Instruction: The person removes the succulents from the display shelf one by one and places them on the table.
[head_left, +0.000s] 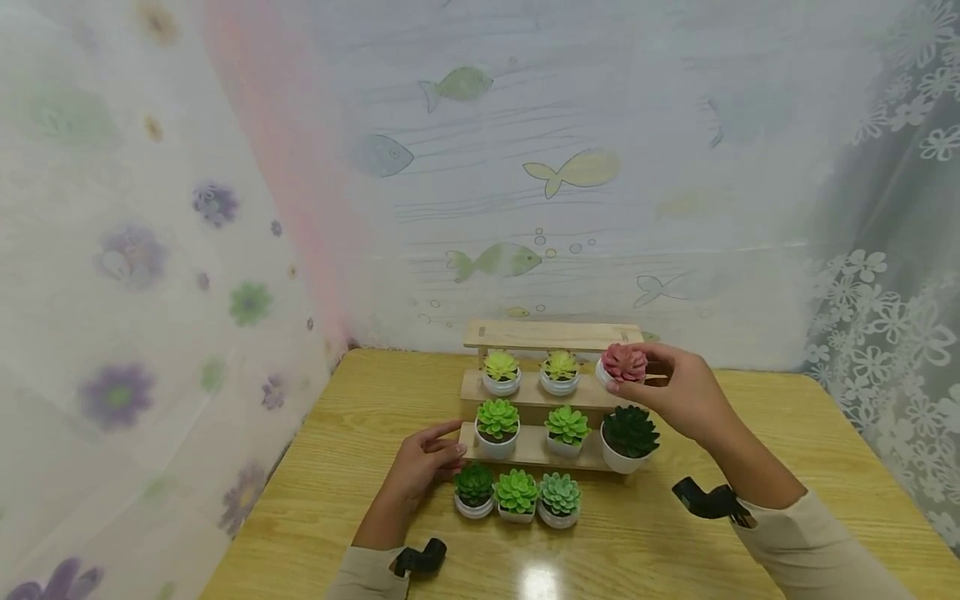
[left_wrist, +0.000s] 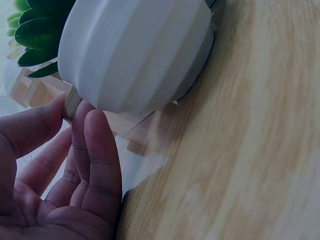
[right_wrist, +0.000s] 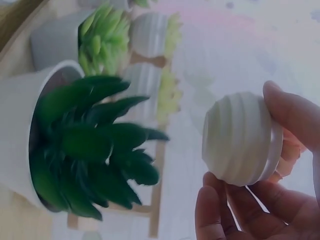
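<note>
Pink succulent pot [head_left: 623, 364]: pinched in my right hand [head_left: 678, 392] at middle shelf's right end of wooden stand [head_left: 551, 335]. Left hand [head_left: 422, 467], fingers relaxed, touches the bottom shelf's left end.

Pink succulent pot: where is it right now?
Head view: the pink succulent pot is in the right hand, at the wooden stand's middle shelf, right end, above the dark green succulent.
</note>
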